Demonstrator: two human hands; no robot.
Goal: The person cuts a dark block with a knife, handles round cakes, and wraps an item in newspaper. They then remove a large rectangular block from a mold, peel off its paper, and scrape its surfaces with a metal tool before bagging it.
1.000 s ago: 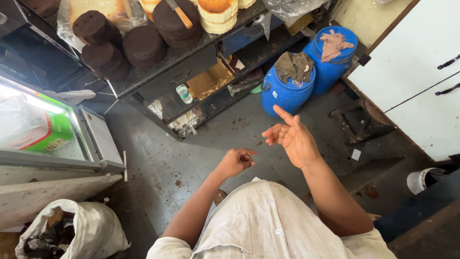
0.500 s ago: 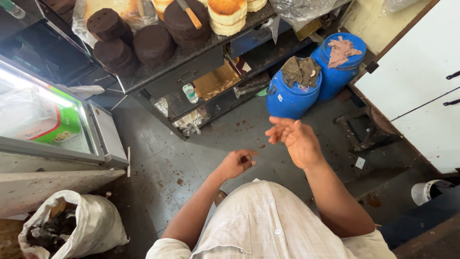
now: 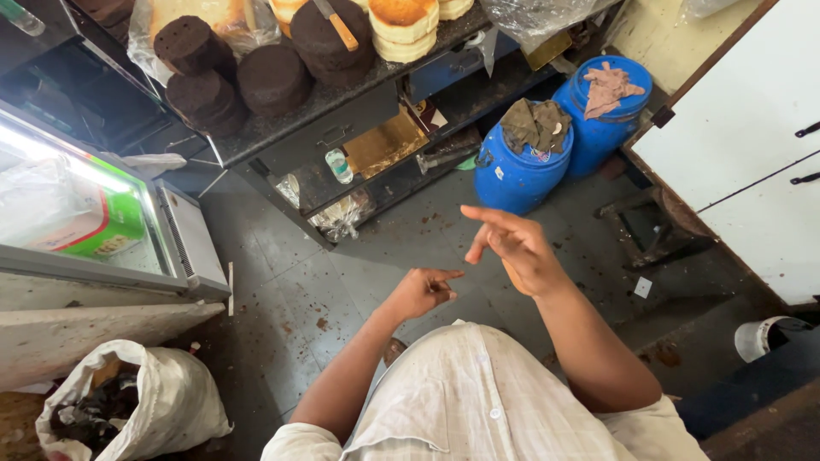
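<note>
Bare and holding nothing, the right hand (image 3: pixel 519 252) spreads loose fingers (image 3: pixel 489 215) in mid-air while the left hand (image 3: pixel 420 292) curls nearly closed just beside it, the nearest blue drum (image 3: pixel 518 172) standing beyond the right fingertips, upright on the floor.

Left hand (image 3: pixel 420 292): loosely curled; whether anything sits inside the fingers cannot be told.
Right hand (image 3: pixel 517 248): palm side turned away, hidden.
Pale cakes (image 3: pixel 403 21): far stack cut off by the top edge.
White bucket (image 3: pixel 763 337): right side, partly hidden.
Sack (image 3: pixel 128 405): near left, dark contents unclear, bottom cut off.
Cloths on blue drums (image 3: pixel 521 166): crumpled, kind unclear.
</note>
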